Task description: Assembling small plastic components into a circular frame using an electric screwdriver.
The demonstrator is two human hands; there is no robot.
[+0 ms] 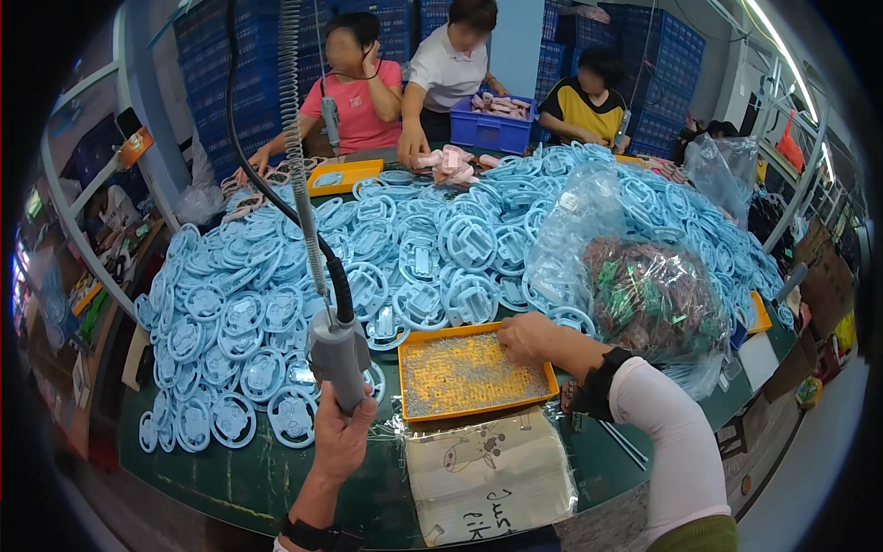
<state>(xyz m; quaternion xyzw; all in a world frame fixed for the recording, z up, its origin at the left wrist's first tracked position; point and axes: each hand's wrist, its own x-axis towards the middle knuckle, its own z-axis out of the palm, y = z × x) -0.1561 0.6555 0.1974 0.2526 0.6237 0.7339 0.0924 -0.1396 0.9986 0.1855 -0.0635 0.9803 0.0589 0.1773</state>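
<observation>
Left hand (344,431) gripping grey cylindrical hanging driver (337,361), left of yellow rectangular plastic tray (480,409). Right hand (528,339) dipping inside tray's far side, fingers narrowed, hold unclear. Picking small silver metal pieces (451,375) singly probably working best.

The tray (478,411) (screws (460,373) inside) lies before heaped wheel-shaped parts (469,241) on the table (212,474).
</observation>
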